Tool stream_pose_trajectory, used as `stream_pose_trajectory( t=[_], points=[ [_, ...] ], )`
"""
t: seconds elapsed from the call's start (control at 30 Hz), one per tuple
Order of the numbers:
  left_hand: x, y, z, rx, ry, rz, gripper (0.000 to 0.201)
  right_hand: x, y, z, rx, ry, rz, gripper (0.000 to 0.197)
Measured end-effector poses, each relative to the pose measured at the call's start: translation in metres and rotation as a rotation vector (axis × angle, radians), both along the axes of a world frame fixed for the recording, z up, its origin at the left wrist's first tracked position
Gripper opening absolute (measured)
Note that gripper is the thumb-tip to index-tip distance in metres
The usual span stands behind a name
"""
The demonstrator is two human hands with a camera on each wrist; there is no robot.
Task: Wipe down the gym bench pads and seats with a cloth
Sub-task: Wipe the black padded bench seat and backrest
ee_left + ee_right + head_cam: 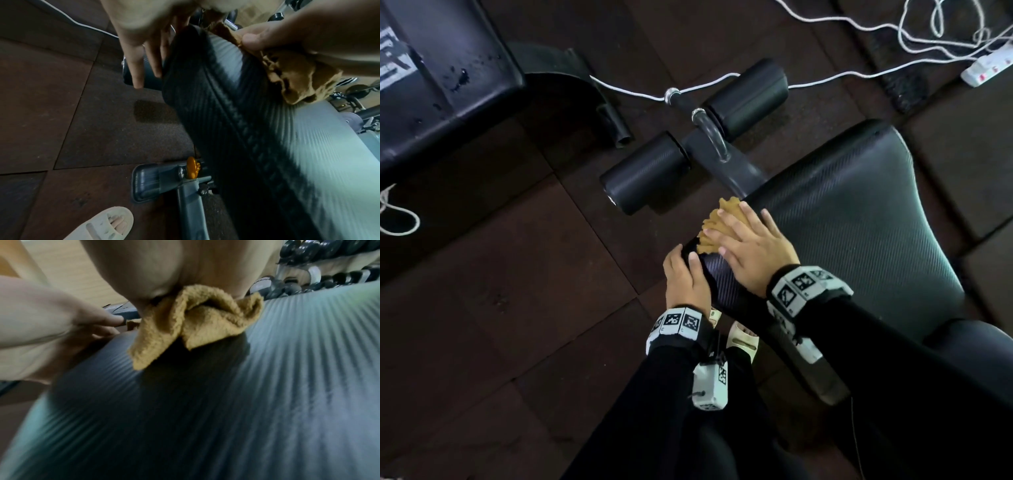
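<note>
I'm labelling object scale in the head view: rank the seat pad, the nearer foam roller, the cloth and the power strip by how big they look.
1. Seat pad
2. Nearer foam roller
3. Cloth, partly covered by the right hand, and power strip, cut off by the frame edge: too unsure to rank.

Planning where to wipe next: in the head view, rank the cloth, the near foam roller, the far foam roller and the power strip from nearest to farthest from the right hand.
1. Cloth: under the right hand.
2. Near foam roller: up-left, beyond the seat's end.
3. Far foam roller: farther up, across the bar.
4. Power strip: top right, on the floor.
</note>
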State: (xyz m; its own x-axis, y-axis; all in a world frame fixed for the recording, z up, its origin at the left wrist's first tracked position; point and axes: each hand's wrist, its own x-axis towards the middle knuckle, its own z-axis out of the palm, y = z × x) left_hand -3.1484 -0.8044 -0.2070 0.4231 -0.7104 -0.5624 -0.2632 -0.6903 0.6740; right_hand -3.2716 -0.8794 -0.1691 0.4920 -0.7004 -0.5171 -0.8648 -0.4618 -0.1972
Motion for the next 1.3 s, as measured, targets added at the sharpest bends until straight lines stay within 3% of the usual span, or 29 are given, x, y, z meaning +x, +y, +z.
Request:
stream_pose_trajectory(
  t=[0.13,0.3,0.43,0.5,0.63,0.8,0.9,1.03,1.2,1.3],
  points=[
    [-0.019,-0.020,-0.002,0.059,-0.087,0.072,0.043,-0.038,-0.046,0.000,-0.017,0.054,-0.030,0.046],
    [-0.027,-0.028,-0.011,0.101,-0.189,0.209,0.038,-0.112,-0.108,0.001,-0.011,0.050,-0.303,0.045],
    [-0.030,-0.027,-0.014,0.077,-0.277,0.234,0.034,-0.123,-0.119,-0.004,-0.066,-0.023,-0.469,0.043],
    [-0.032,-0.027,-0.015,0.070,-0.305,0.249,0.032,-0.107,-0.106,-0.006,-0.116,-0.039,-0.400,0.042],
    [-0.033,-0.027,-0.018,0.066,-0.356,0.261,0.028,-0.073,-0.062,-0.006,-0.080,-0.088,-0.100,0.044],
    [-0.033,-0.026,-0.020,0.039,-0.402,0.232,0.035,-0.098,-0.079,-0.003,-0.015,-0.024,0.021,0.051],
    [-0.033,-0.026,-0.020,0.019,-0.419,0.238,0.043,-0.138,-0.116,-0.005,-0.066,0.033,-0.151,0.060],
    [-0.033,-0.024,-0.023,0.007,-0.436,0.231,0.041,-0.170,-0.152,-0.009,-0.105,0.082,-0.380,0.048],
    [-0.034,-0.023,-0.025,-0.018,-0.462,0.236,0.039,-0.143,-0.121,-0.009,-0.149,-0.018,-0.425,0.056],
    [-0.034,-0.023,-0.025,-0.005,-0.454,0.238,0.039,-0.153,-0.102,-0.009,-0.140,-0.025,-0.384,0.052]
  ],
)
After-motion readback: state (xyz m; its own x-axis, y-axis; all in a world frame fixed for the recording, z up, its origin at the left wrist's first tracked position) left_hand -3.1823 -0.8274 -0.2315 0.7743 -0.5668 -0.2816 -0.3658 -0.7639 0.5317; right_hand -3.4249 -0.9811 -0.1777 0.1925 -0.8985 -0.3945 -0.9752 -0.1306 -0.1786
